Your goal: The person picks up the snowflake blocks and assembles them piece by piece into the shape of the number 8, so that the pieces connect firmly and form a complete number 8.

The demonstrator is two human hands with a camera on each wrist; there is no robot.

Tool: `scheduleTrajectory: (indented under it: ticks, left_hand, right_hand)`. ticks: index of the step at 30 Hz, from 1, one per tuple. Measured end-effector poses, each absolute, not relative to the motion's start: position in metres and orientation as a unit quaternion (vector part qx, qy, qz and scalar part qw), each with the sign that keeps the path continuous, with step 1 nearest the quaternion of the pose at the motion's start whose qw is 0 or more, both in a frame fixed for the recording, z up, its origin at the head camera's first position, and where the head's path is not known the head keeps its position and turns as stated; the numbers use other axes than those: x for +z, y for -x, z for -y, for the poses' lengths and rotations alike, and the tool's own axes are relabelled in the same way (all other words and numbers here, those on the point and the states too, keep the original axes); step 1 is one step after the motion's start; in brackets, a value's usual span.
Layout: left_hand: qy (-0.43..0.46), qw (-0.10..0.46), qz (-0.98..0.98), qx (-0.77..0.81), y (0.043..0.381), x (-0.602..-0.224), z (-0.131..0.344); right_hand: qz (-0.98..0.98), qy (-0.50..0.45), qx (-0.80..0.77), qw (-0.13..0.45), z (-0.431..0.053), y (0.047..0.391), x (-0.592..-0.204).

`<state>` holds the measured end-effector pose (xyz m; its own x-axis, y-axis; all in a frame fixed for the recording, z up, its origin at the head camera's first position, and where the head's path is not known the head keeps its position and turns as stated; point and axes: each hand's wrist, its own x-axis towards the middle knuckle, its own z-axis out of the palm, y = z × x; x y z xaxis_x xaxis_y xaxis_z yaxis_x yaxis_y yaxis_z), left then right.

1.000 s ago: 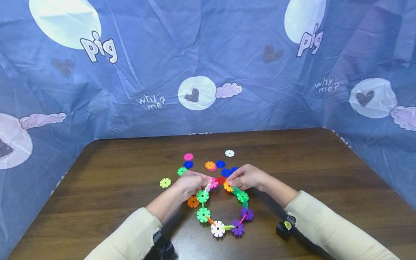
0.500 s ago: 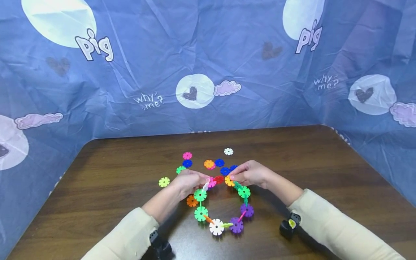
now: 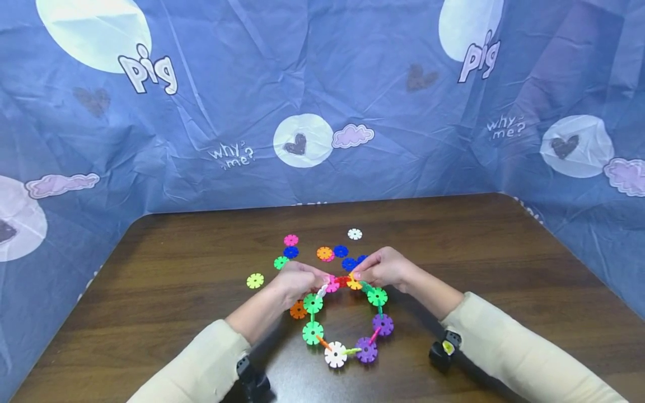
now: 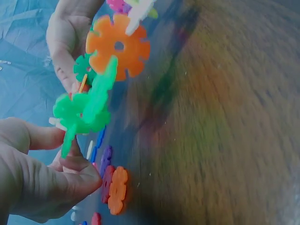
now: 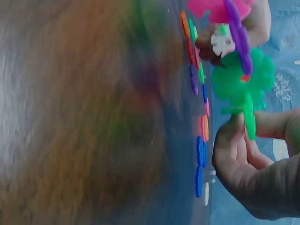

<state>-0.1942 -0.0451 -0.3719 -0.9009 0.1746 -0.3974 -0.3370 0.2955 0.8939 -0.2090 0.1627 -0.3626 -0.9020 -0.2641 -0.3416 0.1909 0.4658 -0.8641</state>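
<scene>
A ring of slotted plastic flower discs is held up over the table, with purple discs (image 3: 367, 350), a white disc (image 3: 335, 355) and green discs (image 3: 313, 333) along its near side. My left hand (image 3: 294, 284) pinches a pink disc (image 3: 331, 285) at its far side. Opposite it, my right hand (image 3: 387, 267) pinches an orange-yellow disc (image 3: 355, 284) between thumb and fingertips. Between both hands sits a red disc (image 3: 342, 281), meeting the pink and the orange-yellow one. In the left wrist view, a large orange disc (image 4: 108, 43) and green discs (image 4: 79, 112) hang closest to the camera.
Loose discs lie on the brown table (image 3: 176, 280) beyond and beside the hands: yellow-green (image 3: 255, 281), pink (image 3: 290, 240), white (image 3: 355, 234), orange (image 3: 298, 310) and several blue ones (image 3: 340, 251). A blue printed cloth (image 3: 403, 168) hangs behind the table's far edge.
Half a second ago a gap showed between the red disc and the orange-yellow disc. My hands have come closer together, and the two discs now meet.
</scene>
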Motion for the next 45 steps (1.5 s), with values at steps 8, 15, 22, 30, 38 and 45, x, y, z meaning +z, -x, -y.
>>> scheduleTrajectory:
  ticks: [8,15,22,30,38,45]
  left_hand:
    - [0.057,0.214,-0.767,0.602,0.195,-0.372,0.041]
    - [0.015,0.277,-0.746,0.605,0.196,-0.372,0.049]
    - [-0.005,0.320,-0.705,0.632,0.194,-0.375,0.050]
    - [-0.010,0.331,-0.695,0.638,0.193,-0.373,0.047]
    - [0.037,0.269,-0.711,0.649,0.195,-0.373,0.041]
    - [0.076,0.198,-0.689,0.693,0.196,-0.372,0.037]
  right_hand:
    - [-0.837,0.003,-0.513,0.192,-0.160,0.208,-0.361]
    - [-0.828,0.038,-0.507,0.235,-0.168,0.212,-0.359]
    - [-0.814,0.069,-0.520,0.247,-0.175,0.214,-0.356]
    - [-0.817,0.085,-0.522,0.230,-0.187,0.217,-0.349]
    - [-0.825,0.053,-0.551,0.110,-0.202,0.218,-0.341]
    - [-0.833,0.042,-0.551,-0.036,-0.181,0.202,-0.341]
